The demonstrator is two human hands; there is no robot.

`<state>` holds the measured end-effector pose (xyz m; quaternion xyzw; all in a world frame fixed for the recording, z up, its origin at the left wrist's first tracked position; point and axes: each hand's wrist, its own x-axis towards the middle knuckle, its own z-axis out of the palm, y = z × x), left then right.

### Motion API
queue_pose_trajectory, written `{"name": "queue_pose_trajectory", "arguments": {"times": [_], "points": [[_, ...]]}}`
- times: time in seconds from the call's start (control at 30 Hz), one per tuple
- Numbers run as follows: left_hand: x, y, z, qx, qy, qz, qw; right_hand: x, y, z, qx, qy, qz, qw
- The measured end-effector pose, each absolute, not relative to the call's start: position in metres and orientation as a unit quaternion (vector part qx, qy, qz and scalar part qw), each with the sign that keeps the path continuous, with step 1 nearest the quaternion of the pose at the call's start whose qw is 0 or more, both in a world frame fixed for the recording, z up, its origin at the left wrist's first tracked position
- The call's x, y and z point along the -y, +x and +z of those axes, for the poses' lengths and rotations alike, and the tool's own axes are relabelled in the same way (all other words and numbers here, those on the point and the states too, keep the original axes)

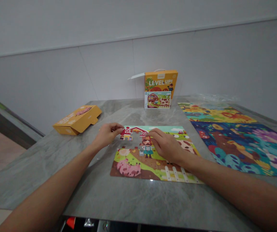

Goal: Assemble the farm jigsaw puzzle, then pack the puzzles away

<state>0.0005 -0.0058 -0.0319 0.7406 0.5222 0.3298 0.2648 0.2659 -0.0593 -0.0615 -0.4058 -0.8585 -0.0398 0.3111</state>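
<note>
A farm jigsaw puzzle [152, 162] lies on the grey table, with a pig, a farmer, a white fence and a red barn. Its left side has a gap below the barn roof, where the grey tabletop shows through. At the upper left edge, my left hand [107, 133] pinches a puzzle piece [126, 137] with red and yellow on it, close to the barn. My right hand [164, 143] rests on the puzzle's upper middle, fingertips at the barn's right side. Its fingers are bent together, and whatever may be under them is hidden.
An orange box [78, 119] lies at the left. Against the wall stands a "LEVEL UP!" box [161, 79], a farm picture card [158, 100] leaning before it. Two more puzzles, one yellow [215, 113] and one dark blue [244, 148], lie right, with clear plastic [213, 99] behind.
</note>
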Motion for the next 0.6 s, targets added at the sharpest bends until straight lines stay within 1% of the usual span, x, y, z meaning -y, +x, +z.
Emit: {"name": "queue_pose_trajectory", "arguments": {"times": [0.1,0.17,0.37,0.43,0.53,0.6], "points": [[0.009,0.009,-0.038,-0.498,0.756,0.329,0.268,0.058,0.266,-0.062,0.864,-0.420,-0.041,0.274],[0.011,0.013,-0.041,-0.493,0.771,0.315,0.253,0.058,0.266,-0.063,0.871,-0.415,-0.037,0.260],[0.004,0.003,-0.035,-0.523,0.750,0.325,0.240,0.055,0.268,-0.067,0.876,-0.404,-0.018,0.263],[-0.003,-0.008,-0.033,-0.563,0.732,0.328,0.198,0.054,0.268,-0.067,0.877,-0.405,-0.018,0.260],[-0.016,-0.025,-0.031,-0.621,0.709,0.319,0.099,0.054,0.269,-0.068,0.881,-0.403,-0.019,0.247],[-0.023,-0.035,-0.031,-0.647,0.691,0.317,0.064,0.054,0.270,-0.067,0.883,-0.402,-0.020,0.241]]}}
